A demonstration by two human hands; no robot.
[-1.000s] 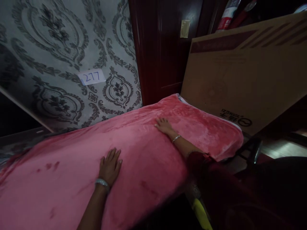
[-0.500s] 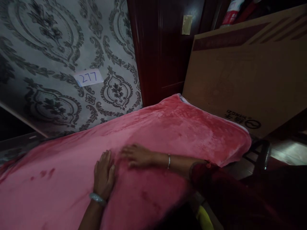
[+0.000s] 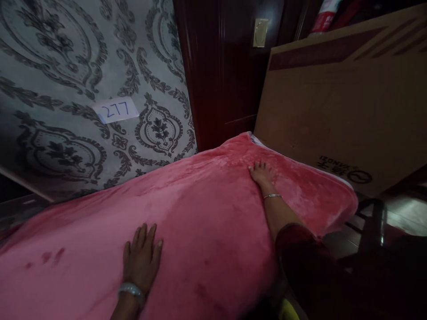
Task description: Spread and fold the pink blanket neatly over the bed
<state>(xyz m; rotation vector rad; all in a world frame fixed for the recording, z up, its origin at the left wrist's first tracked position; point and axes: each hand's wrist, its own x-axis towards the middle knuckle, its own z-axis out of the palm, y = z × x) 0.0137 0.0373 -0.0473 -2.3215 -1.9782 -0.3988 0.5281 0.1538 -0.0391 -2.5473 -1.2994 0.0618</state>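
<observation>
A pink plush blanket [image 3: 207, 222] covers a long surface in front of me, with its pile brushed lighter and darker in patches. My left hand [image 3: 140, 258] lies flat on it near the lower middle, fingers a little apart, a pale bangle at the wrist. Farther off to the right, my right hand [image 3: 263, 173] rests palm down on the blanket close to its far corner. Its fingers are spread, and a thin silver bracelet circles that wrist. Neither hand grips anything.
Patterned wallpaper with a paper label [image 3: 116, 110] reading 277 rises behind the blanket. A dark red wooden panel [image 3: 227, 66] carries a switch plate [image 3: 260, 33]. At the right leans a large cardboard box [image 3: 340, 106], near a dark metal frame [image 3: 378, 218].
My right hand has slid away from beside the left one, toward the blanket's far right part. My left hand stays in nearly the same place, its fingers now more spread.
</observation>
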